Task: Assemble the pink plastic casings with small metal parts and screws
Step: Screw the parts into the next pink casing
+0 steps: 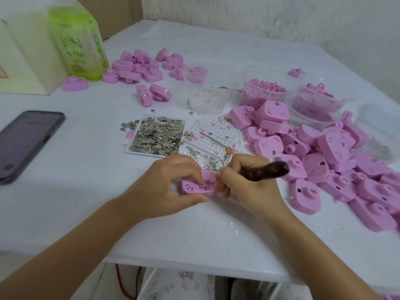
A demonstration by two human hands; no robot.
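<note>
Casing [198,186], pink, open side up, pinched in left hand [171,182]

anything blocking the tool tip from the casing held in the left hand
Nothing visible. The right hand holds the tool right at the open pink casing; the left hand grips its edges.

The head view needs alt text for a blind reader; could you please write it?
A person's left hand holds a pink casing at a white table while the right hand grips a dark-handled tool, its thin tip at the casing. Beyond lie a tray of small metal parts, a pile of pink casings at right and a phone at left.
</note>
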